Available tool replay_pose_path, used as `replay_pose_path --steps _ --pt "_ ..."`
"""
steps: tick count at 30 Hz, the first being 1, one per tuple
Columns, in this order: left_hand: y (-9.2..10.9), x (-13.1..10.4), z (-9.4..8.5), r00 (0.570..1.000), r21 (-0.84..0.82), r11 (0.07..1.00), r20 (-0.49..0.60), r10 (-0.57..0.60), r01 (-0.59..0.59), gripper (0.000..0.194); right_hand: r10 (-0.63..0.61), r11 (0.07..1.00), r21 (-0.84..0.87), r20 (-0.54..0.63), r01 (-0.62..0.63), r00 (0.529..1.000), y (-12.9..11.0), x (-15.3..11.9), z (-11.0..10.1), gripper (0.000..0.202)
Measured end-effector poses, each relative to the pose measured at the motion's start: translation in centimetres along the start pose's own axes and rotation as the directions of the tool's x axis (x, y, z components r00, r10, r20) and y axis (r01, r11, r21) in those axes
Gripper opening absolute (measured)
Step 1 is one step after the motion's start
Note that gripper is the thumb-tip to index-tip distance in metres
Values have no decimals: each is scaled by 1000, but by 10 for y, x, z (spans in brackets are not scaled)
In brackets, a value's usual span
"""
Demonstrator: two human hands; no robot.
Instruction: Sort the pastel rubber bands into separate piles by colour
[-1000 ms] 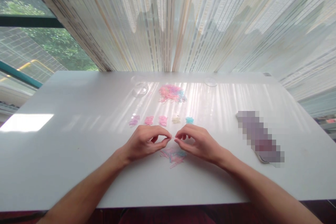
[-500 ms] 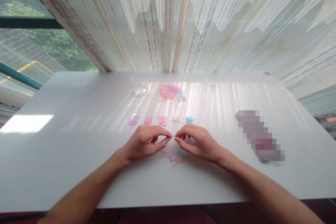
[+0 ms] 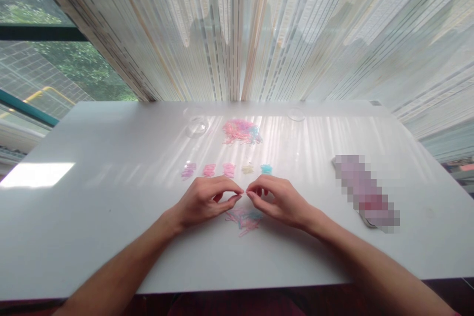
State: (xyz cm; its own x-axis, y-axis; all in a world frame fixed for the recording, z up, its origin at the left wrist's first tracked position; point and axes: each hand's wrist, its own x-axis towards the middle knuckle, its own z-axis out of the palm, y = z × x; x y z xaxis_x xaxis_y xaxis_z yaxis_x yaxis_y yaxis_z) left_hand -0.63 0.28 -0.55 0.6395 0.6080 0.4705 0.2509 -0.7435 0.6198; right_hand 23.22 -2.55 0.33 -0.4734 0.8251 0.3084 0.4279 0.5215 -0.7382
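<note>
My left hand (image 3: 209, 198) and my right hand (image 3: 281, 202) meet almost fingertip to fingertip over the middle of the table. Each is closed in a thumb-and-finger pinch. Whatever sits between the fingertips is too small to name. Just below them lies a loose scatter of thin pastel pieces (image 3: 245, 221), pink and light blue, like small elastic bands. Beyond my hands runs a row of small sorted piles: purple (image 3: 188, 170), deeper pink (image 3: 209, 170), light pink (image 3: 228, 170), pale yellow (image 3: 247, 169) and blue (image 3: 266, 169).
A bigger mixed heap of the pastel pieces (image 3: 242, 131) lies farther back on the white table (image 3: 111, 237). A clear round container (image 3: 197, 127) stands left of it, a clear round lid (image 3: 296, 114) to the right. A blurred-out phone-like object (image 3: 366, 192) rests at right.
Both hands hold nearly the same pinched pose. The whole view has shifted very slightly; the piles look the same.
</note>
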Motion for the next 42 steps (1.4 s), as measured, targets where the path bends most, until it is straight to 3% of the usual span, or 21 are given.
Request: replay_pose_path --steps 10,42 --pt "4 5 -4 997 -41 996 5 81 -81 21 21 1000 22 18 -21 1000 -1 0 -1 10" --pt "2 5 -2 998 30 998 -29 48 -47 14 35 999 2 22 -35 999 -2 2 -2 11"
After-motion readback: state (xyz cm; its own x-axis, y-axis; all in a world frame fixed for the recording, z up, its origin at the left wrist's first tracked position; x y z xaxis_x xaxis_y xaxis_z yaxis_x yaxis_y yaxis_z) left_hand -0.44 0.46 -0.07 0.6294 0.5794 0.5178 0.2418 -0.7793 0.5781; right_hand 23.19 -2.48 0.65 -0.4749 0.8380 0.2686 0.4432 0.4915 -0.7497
